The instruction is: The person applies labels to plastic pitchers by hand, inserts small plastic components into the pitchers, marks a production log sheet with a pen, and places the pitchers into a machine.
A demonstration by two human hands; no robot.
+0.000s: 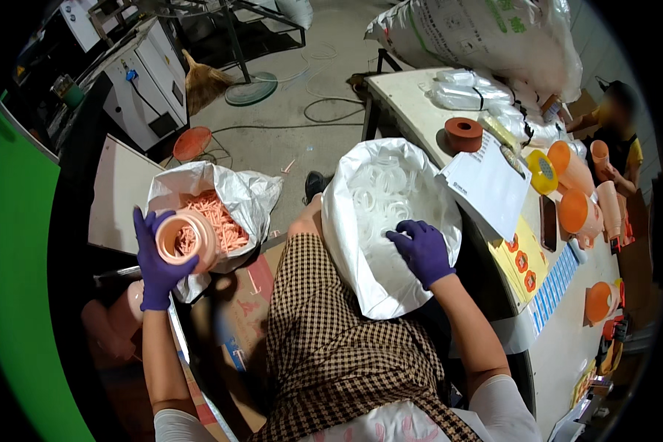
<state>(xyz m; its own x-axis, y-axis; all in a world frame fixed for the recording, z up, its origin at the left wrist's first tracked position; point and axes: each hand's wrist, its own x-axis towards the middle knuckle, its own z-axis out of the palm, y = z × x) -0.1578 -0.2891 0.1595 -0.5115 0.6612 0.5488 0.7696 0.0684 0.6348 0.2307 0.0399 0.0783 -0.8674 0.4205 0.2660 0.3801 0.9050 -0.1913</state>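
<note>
My left hand (158, 259), in a purple glove, is closed around a hollow pink plastic jar (202, 230). The jar is tilted so its wide round mouth faces up toward me. Behind it stands a white woven sack (260, 193) with small pink plastic sticks (225, 221) inside. My right hand (423, 252), also gloved in purple, reaches into a larger white sack (339, 250) between my knees and the table. Clear plastic rings (383, 184) fill this sack. The right fingers are spread a little and touch the rings; no ring shows clearly in their grip.
A cardboard box (236, 309) lies beside my left leg, with more pink jars (125, 309) at far left. On the right table (412, 96) are papers (486, 184), a brown tape roll (464, 134), a phone (548, 222) and orange-ended pieces (576, 212). A co-worker (626, 140) sits beyond, holding one piece.
</note>
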